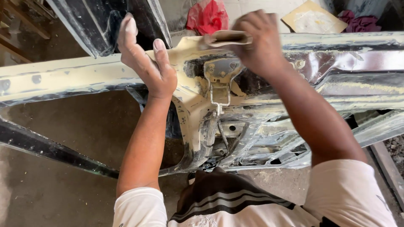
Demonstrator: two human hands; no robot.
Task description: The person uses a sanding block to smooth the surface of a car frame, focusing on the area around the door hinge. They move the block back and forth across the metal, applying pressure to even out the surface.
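While the person leans over a dusty car body panel (84,77) that runs left to right across the view, the left hand (148,63) rests flat on its filler-coated top edge, grip released, fingers spread and pointing to the far side, pale dust all over them. The right hand (259,42) is just right of it, grip clenched around a piece of sandpaper (225,38) pressed against the panel's far edge, right above a metal latch bracket (221,80) bolted in the middle. The hand looks a bit blurred. Most of the panel is beige filler with dark patches showing through. Beyond it on the concrete floor (63,134) there's a red bag (207,16), a piece of cardboard (313,17) to its right and a purple rag (360,21) at the far right.
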